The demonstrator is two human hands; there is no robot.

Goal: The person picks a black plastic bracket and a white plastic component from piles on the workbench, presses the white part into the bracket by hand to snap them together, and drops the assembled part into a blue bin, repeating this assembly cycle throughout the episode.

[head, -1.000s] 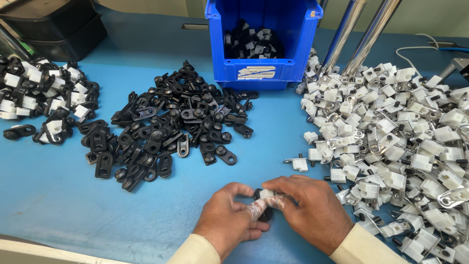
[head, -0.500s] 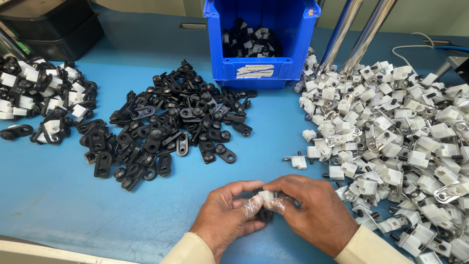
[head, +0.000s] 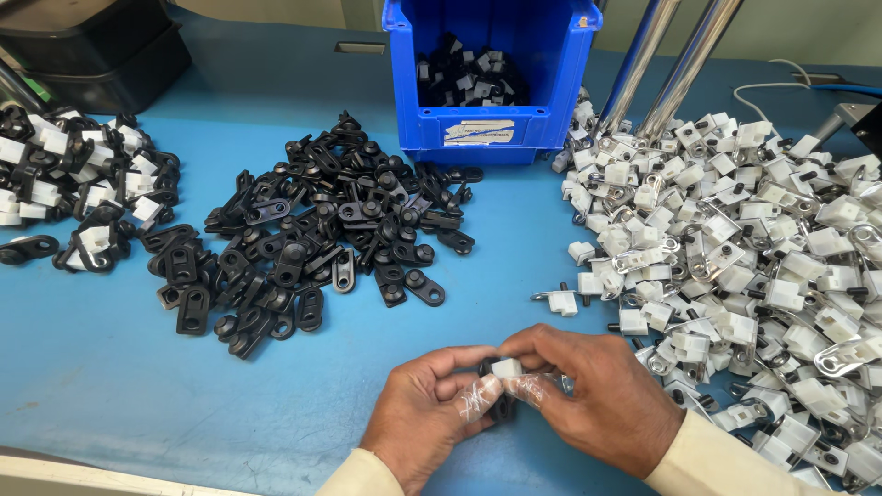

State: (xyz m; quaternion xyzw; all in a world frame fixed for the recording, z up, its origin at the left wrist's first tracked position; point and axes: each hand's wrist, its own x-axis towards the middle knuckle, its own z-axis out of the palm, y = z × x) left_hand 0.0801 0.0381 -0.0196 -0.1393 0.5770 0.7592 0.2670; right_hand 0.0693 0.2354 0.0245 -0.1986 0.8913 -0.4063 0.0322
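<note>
Near the front edge of the blue table, my left hand [head: 427, 413] and my right hand [head: 593, 395] meet over one small part: a white plastic block [head: 506, 368] pressed against a black piece [head: 499, 407] that shows just below it. Both thumbs and forefingers wear thin clear finger covers and pinch the part together. A heap of black plastic brackets [head: 322, 230] lies beyond my left hand. A large heap of white blocks with metal clips [head: 753, 266] spreads to the right of my right hand.
A blue bin [head: 491, 83] holding joined black-and-white parts stands at the back centre. Another pile of joined parts [head: 73, 184] lies at the far left, behind it a black tray [head: 92, 46]. Two metal rods [head: 661, 64] rise at the back right.
Both hands stay together at the front of the table. The fingers have shifted slightly around the small part, with the white block now showing on top.
</note>
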